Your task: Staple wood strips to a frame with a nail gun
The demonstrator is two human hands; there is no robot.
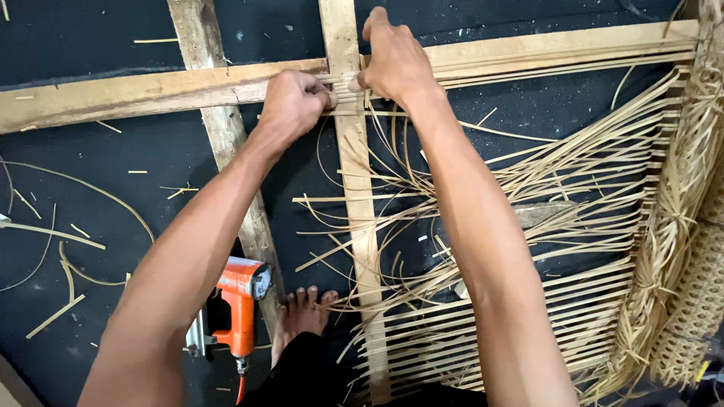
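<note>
A wooden frame [151,89] of pale slats lies on a dark floor. Thin rattan strips [573,173] run across it from the right side, many loose and curling in the middle. My left hand [292,102] is closed on the ends of strips where they meet the upright slat [354,188] near the top rail. My right hand [394,60] pinches the same strips just to the right, its fingers over the rail. Both hands almost touch at the slat.
An orange pneumatic stapler [240,301] stands on the floor by my bare foot [300,316]. A bundle of rattan and a woven cane sheet [697,301] lie at the right edge. Offcuts of strip [53,234] litter the dark floor on the left.
</note>
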